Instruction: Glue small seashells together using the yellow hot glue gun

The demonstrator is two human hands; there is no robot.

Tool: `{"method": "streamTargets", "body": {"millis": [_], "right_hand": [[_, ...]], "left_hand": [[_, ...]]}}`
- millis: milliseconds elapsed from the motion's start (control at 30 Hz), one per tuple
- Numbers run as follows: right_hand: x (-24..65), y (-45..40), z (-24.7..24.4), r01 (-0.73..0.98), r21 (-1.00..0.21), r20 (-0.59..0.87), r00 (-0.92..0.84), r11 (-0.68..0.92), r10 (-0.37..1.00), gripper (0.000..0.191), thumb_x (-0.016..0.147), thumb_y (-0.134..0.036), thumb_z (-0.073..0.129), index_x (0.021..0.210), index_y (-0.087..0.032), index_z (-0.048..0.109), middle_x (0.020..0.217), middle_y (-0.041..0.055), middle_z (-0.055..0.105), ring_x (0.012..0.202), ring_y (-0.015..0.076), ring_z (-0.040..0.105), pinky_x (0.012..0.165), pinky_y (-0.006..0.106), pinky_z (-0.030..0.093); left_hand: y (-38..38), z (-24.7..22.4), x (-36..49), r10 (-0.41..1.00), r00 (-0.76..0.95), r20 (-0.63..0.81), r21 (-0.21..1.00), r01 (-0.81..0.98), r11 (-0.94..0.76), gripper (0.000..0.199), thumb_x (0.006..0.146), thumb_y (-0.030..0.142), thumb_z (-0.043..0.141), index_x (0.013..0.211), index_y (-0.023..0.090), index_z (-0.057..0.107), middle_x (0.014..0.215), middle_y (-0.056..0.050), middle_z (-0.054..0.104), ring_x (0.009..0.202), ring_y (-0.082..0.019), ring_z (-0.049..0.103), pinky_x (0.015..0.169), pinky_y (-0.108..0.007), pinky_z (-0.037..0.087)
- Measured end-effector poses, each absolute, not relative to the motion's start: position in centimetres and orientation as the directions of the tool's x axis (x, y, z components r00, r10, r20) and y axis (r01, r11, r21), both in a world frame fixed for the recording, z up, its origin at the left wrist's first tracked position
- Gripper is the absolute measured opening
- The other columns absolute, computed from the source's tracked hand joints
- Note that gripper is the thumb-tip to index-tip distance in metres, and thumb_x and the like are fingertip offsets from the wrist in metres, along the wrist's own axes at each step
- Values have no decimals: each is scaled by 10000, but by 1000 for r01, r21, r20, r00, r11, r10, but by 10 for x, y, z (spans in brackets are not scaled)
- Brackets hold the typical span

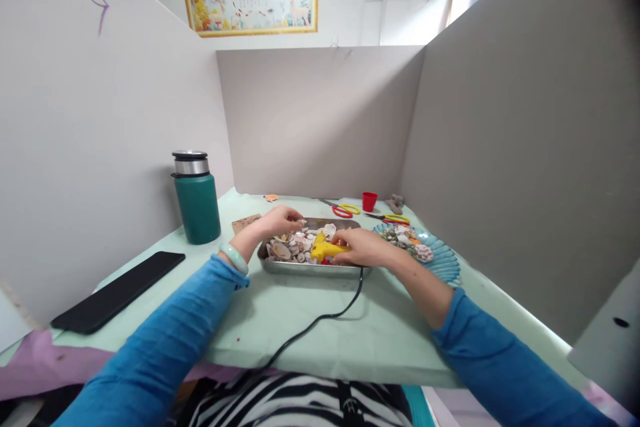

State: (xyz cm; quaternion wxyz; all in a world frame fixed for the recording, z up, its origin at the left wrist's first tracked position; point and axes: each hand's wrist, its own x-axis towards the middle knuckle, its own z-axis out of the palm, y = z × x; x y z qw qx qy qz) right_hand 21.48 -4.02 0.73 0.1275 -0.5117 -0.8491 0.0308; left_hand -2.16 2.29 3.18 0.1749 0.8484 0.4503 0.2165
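Note:
A metal tray (310,269) full of seashells (283,250) lies in the middle of the table. Over its right part, my right hand (361,245) is wrapped round a yellow glue gun (324,248), whose black cord (320,318) runs down to the table's front edge. My left hand (283,220) hovers at the tray's back left, fingers bent close together above the shells; whether they pinch a shell is too small to tell. A bangle circles the left wrist.
Left stand a green bottle (197,207) and a black flat object (120,290). Behind the tray are two pairs of scissors (345,208) and a red cup (369,201). A blue shell-shaped plate (443,259) holds shells at right. Grey partitions (320,120) enclose the table.

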Motion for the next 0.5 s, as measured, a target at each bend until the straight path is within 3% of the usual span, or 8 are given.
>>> {"method": "streamTargets", "body": {"millis": [100, 167, 233, 300, 400, 500], "right_hand": [[216, -37, 5, 834, -313, 185, -416, 454, 890, 350, 685, -374, 667, 997, -220, 639, 856, 32, 663, 743, 175, 569, 597, 232, 355], [218, -34, 7, 746, -496, 222, -386, 445, 895, 297, 714, -363, 640, 959, -195, 635, 790, 24, 639, 677, 148, 547, 576, 230, 363], [221, -33, 10, 545, -744, 240, -324, 387, 915, 286, 746, -410, 609, 910, -175, 609, 728, 15, 592, 596, 120, 505, 526, 228, 365], [224, -33, 15, 239, -925, 227, -277, 296, 934, 310, 746, -458, 613, 856, -172, 563, 679, -5, 530, 533, 91, 449, 470, 216, 349], [223, -35, 19, -98, -973, 227, -271, 208, 936, 351, 683, -431, 708, 795, -174, 497, 608, -51, 414, 475, 50, 344, 402, 179, 257], [220, -37, 17, -174, -965, 236, -248, 196, 940, 368, 660, -381, 746, 814, -182, 478, 553, -90, 317, 432, 31, 252, 368, 169, 157]], "left_hand": [[22, 22, -26, 835, 500, 230, 508, 670, -541, 411, 708, 419, 585, 999, 144, 680, 843, -54, 678, 740, -173, 587, 640, -245, 419], [26, 18, -31, 839, 479, 256, 540, 649, -536, 471, 696, 429, 605, 1065, 140, 650, 901, -68, 673, 765, -176, 594, 660, -248, 431], [32, 15, -36, 833, 485, 267, 590, 601, -539, 507, 678, 416, 629, 1100, 136, 626, 970, -80, 663, 804, -177, 598, 684, -250, 441], [37, 12, -40, 825, 503, 257, 625, 565, -539, 494, 659, 390, 648, 1082, 135, 629, 960, -75, 658, 811, -175, 595, 693, -252, 445], [38, 10, -40, 819, 512, 260, 610, 571, -550, 446, 640, 353, 657, 1035, 144, 647, 822, -40, 647, 741, -163, 584, 651, -250, 440], [34, 9, -35, 805, 543, 238, 546, 611, -574, 360, 634, 305, 640, 960, 155, 673, 723, -15, 632, 661, -150, 567, 602, -242, 427]]}}
